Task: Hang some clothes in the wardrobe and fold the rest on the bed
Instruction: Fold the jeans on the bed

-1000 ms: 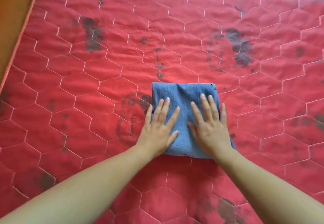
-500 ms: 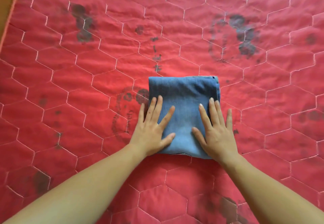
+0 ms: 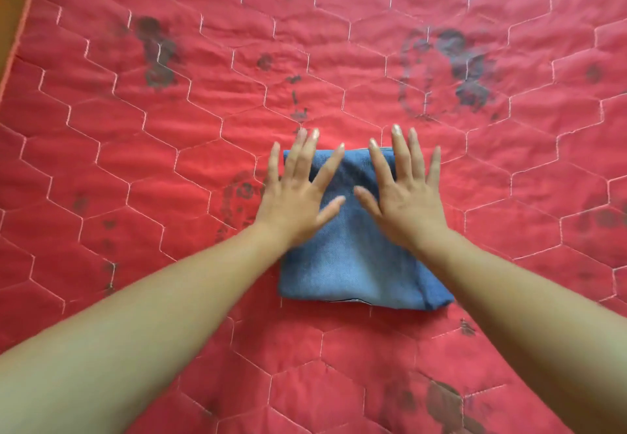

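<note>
Fingers of the left hand and right hand lie straight and spread, gripping nothing, flat on the far half of the folded denim, tips just past its edge onto the bed. Uneven pressure (the hands look blurred) could drag the top layer and skew the fold.

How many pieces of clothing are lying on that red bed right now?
1. A folded blue denim garment lies in the middle of the red quilted bed cover, under the left hand and right hand, both flat. Others may lie outside the view.
</note>
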Tool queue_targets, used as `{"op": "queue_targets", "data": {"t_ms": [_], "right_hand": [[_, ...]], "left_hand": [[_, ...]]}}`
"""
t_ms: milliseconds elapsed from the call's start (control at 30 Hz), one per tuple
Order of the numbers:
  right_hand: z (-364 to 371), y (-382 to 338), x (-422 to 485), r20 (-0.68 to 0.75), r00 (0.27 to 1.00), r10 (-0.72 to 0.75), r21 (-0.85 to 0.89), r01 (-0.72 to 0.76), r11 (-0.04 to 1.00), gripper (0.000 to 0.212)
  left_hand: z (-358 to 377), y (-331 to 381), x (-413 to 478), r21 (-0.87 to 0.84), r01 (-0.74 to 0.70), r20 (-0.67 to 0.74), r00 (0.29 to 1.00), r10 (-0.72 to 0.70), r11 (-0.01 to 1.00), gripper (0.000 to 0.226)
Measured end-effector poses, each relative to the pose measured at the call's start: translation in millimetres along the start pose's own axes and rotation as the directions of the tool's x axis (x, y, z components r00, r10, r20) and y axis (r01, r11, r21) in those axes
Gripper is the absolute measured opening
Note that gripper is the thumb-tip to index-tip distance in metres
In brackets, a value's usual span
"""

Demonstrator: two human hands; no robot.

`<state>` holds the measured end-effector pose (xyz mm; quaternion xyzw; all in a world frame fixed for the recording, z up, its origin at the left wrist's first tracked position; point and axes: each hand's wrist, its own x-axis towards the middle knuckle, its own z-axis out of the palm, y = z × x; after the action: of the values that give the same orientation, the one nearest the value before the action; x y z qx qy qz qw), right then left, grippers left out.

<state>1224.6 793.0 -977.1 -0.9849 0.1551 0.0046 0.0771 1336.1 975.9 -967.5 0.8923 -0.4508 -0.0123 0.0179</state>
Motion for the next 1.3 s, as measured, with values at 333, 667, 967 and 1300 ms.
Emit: {"op": "queue_targets", "data": {"t_ms": [333,667,967,1300], "right_hand": [[25.4,10.6,24.3,0.302,0.951,0.066,0.026,-0.078,0.997,0.08],[-24.5,-11.6,-24.1,0.453,0.892,-0.007,-0.045,0.031,0.999,0.088],[-77.5,-26.7,-46.7,0.78,0.621,-0.074,0.004,0.114,0.993,0.023],[-212.5,-22.8,-7.6,0.327,0.934,-0.145,-0.081,0.18,0.98,0.036]], "left_hand": [[33.1,-18.9,25.8,-0.126,0.088,0.342,0.939,-0.04,0.988,0.087],[-5.4,-11.7,-13.9,-0.241,0.06,0.514,0.855,0.075,0.969,0.081],[-61.9,12.8,-44.6,-0.279,0.113,0.754,0.641,0.144,0.954,0.032],[-197.6,-11.3,7.4,-0.305,-0.002,0.316,0.943,0.103,0.952,0.038]]}}
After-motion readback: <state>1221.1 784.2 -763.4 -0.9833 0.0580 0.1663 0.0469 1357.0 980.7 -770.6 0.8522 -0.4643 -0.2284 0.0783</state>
